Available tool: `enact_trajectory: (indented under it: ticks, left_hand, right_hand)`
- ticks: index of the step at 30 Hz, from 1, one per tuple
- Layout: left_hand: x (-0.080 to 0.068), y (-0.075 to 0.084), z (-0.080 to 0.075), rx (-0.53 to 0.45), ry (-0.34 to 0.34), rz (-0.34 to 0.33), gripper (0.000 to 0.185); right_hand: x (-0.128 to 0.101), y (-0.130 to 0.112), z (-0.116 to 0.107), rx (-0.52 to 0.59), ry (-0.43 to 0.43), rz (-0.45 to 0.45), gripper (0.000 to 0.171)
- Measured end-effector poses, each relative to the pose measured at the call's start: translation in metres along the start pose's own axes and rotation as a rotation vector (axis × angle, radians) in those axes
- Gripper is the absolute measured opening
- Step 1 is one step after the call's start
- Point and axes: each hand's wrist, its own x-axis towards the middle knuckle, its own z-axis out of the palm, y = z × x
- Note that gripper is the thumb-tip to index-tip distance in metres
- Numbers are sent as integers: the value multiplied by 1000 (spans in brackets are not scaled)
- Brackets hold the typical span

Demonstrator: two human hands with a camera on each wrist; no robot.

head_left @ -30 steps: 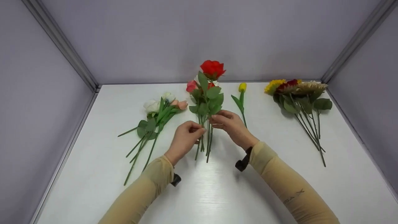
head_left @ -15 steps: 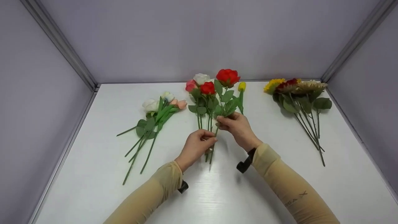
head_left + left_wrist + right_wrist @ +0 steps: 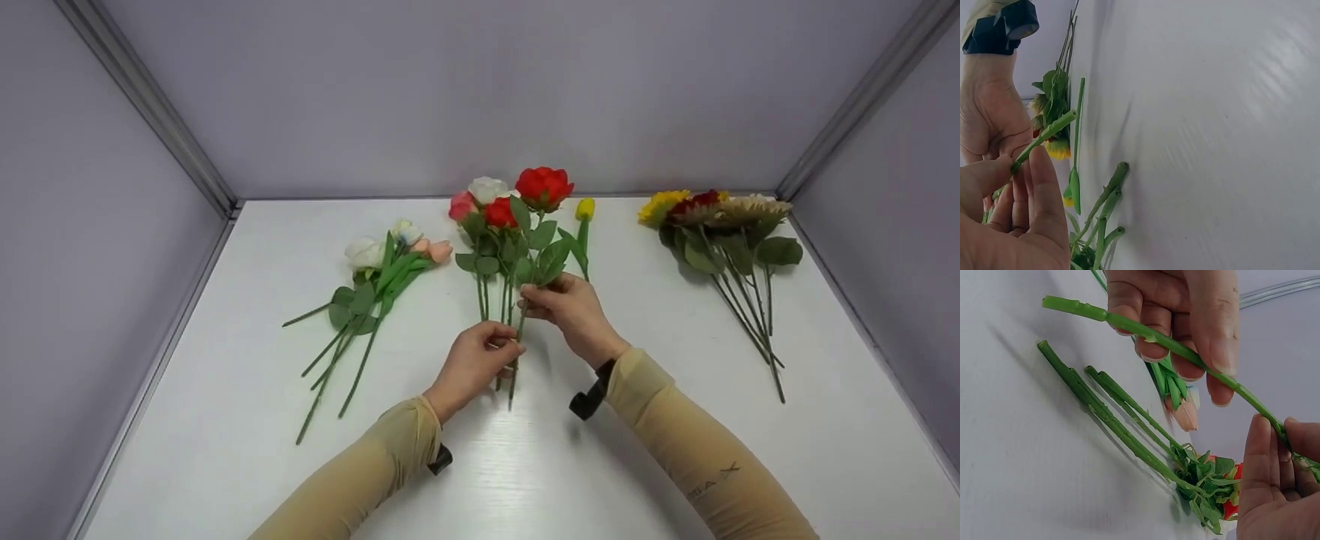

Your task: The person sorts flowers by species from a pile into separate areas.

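Both hands hold one red rose [image 3: 544, 187] by its green stem, raised above the table. My left hand [image 3: 476, 365] pinches the lower stem between thumb and fingers; in the right wrist view that stem [image 3: 1179, 350] runs across the fingers. Higher up, just under the leaves, my right hand [image 3: 574, 311] pinches the same stem. Beneath and to the left lie a smaller red rose [image 3: 501, 214], a white rose [image 3: 487, 189] and a pink rose [image 3: 462, 206], their stems partly hidden by the left hand. A yellow tulip [image 3: 585, 210] lies behind the right hand.
On the left of the white table [image 3: 240, 360] lies a group with a white flower [image 3: 365, 253] and peach tulips [image 3: 439, 252]. At the far right are a yellow flower [image 3: 663, 206] and several others with crossed stems [image 3: 750, 315]. Grey panels wall the table.
The held red rose has moved right and lower from in front of the other roses, uncovering them. Both hands went right with it, the left also nearer the front; lately they barely shift.
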Motion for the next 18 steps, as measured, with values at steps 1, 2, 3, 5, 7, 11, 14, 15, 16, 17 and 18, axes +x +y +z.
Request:
enact_trajectory:
  ticks: [1,2,3,5,7,11,14,15,16,17,18]
  left_hand:
    - [0,0,0,3,3,5,30]
    - [0,-1,-1,7,7,11,30]
    - [0,-1,-1,13,10,16,30]
    - [0,-1,-2,23,18,24,30]
    - [-1,-1,-3,29,27,32,29]
    - [-1,-2,-6,37,35,40,25]
    - [0,-3,-10,35,35,39,22]
    - [0,-3,-12,31,36,38,22]
    - [1,-4,-15,33,39,35,23]
    - [1,-4,-17,37,47,32,23]
    - [2,-4,-21,44,58,29,24]
  right_hand:
    - [0,0,1,-4,-3,0,37]
    - [0,1,2,-9,-5,0,37]
    - [0,1,3,-15,-8,1,38]
    - [1,1,4,-21,-10,3,37]
    - [2,2,7,-28,-6,6,36]
    - [3,2,11,-50,-13,-7,36]
    - [4,3,12,-113,-37,-49,39]
    - [5,3,12,-149,-40,-69,40]
    - [4,3,11,-191,-41,-92,42]
    - [4,3,11,-238,-42,-115,44]
    - [4,3,10,-291,-37,-141,46]
